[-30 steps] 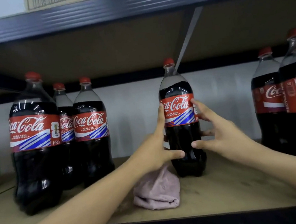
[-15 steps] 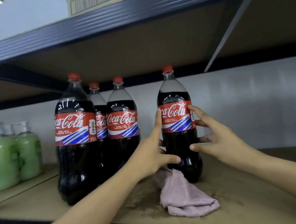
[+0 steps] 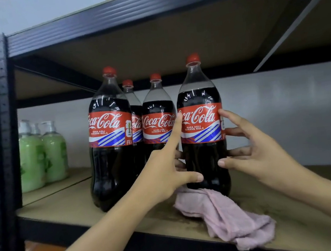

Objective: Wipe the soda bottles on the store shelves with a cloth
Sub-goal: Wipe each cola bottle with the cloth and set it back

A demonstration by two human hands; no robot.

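Now | held bottle [image 3: 202, 133] nearer bottle row [image 3: 132, 133] | cloth [image 3: 225, 215] trailing right

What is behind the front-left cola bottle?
Behind the front-left bottle, another bottle's red cap, neck and a strip of label show; its lower body is covered.

Both hands [image 3: 165, 172] around cola bottle [image 3: 201, 121]

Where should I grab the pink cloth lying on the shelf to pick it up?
Pinch the pink cloth at its bunched free end near the shelf's front edge, coming from above. Its far end seems tucked against the held bottle, so that end is harder to reach.
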